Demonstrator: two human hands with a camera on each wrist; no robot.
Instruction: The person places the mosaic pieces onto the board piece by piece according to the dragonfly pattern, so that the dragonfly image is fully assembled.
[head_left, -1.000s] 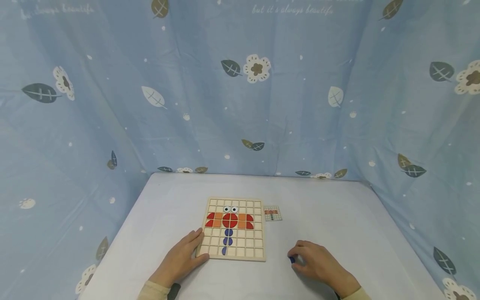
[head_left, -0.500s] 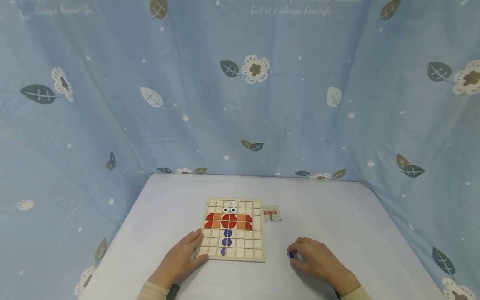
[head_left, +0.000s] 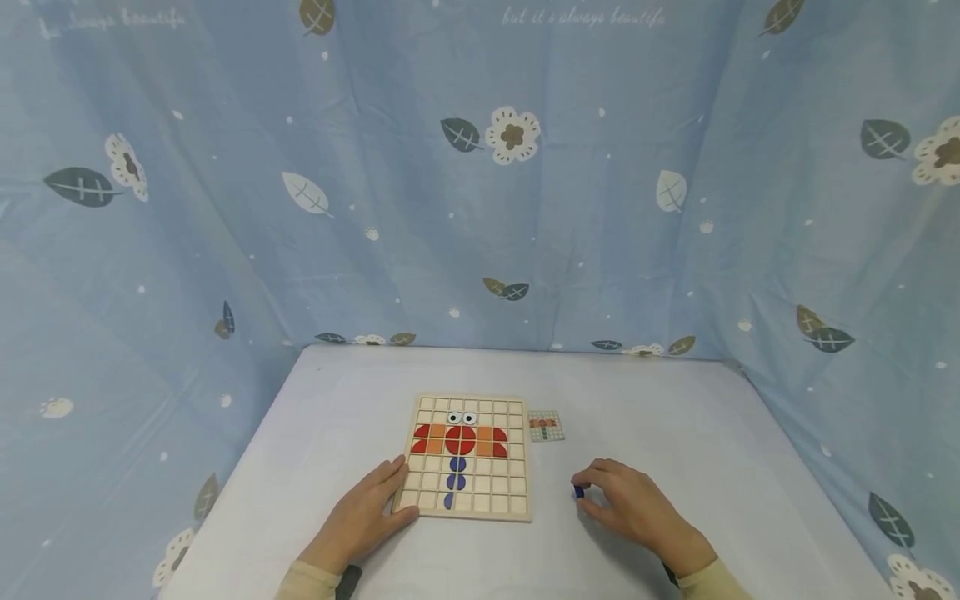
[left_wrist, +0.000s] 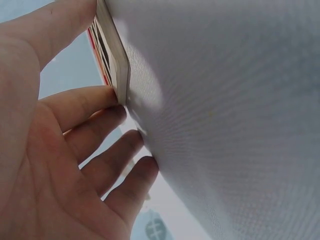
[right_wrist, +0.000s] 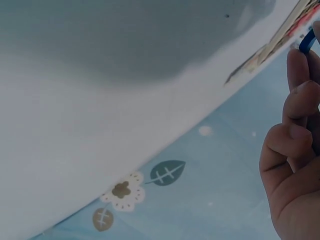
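A wooden grid board (head_left: 498, 502) lies on the table with flat coloured tiles in its cells: two eye tiles, a red circle, orange squares, red wing-like tiles and a column of blue half-rounds (head_left: 455, 482). My left hand (head_left: 363, 512) rests at its near left corner, the thumb at the front edge and the fingers, fairly straight, along the left side. To the right of the board, my right hand (head_left: 633, 508) pinches a small blue tile (head_left: 578, 492) between thumb and forefinger. In the right wrist view this blue tile (right_wrist: 307, 42) shows a curved edge and is partly cut off.
A small picture card (head_left: 546, 426) with a similar figure lies beside the board's right edge. The white tabletop (head_left: 637, 408) runs back to a blue patterned curtain (head_left: 420, 233), which also hangs at both sides.
My right hand has moved slightly away from me and a little left, carrying the blue tile. The left hand and the board have stayed in place.
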